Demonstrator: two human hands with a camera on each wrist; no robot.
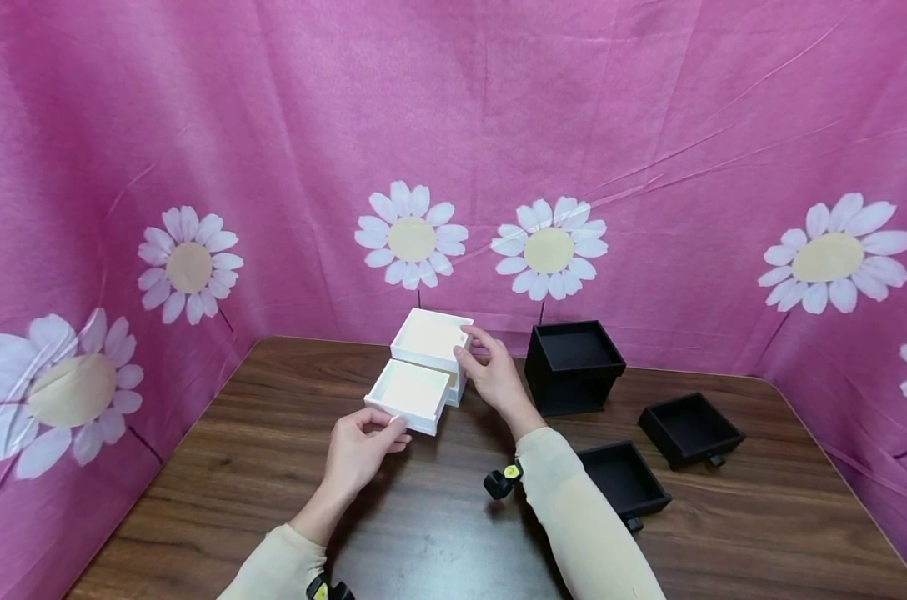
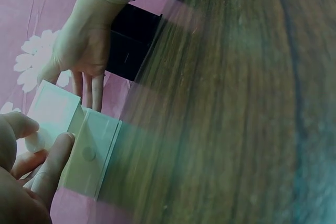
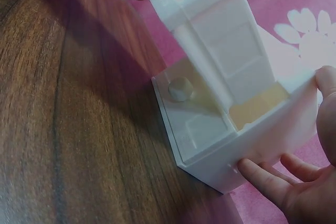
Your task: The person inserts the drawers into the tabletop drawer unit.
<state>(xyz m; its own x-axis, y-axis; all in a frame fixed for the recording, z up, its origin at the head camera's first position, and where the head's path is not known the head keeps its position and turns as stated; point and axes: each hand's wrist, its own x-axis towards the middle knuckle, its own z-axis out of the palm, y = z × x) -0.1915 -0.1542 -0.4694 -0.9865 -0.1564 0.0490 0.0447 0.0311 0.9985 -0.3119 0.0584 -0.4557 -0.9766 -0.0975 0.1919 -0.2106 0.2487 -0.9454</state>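
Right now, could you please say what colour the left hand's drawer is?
The drawer is white, clearest in the head view.

On the wood-grained tabletop (image 1: 198, 492), a black cabinet (image 1: 573, 368) stands at one o'clock, a black drawer (image 1: 691, 427) at two, a second drawer (image 1: 630, 483) at three, with pink daisy-printed cloth (image 1: 453, 108) at twelve.

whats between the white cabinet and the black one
In the head view, the right hand lies between the white cabinet and the black cabinet, touching the white one.
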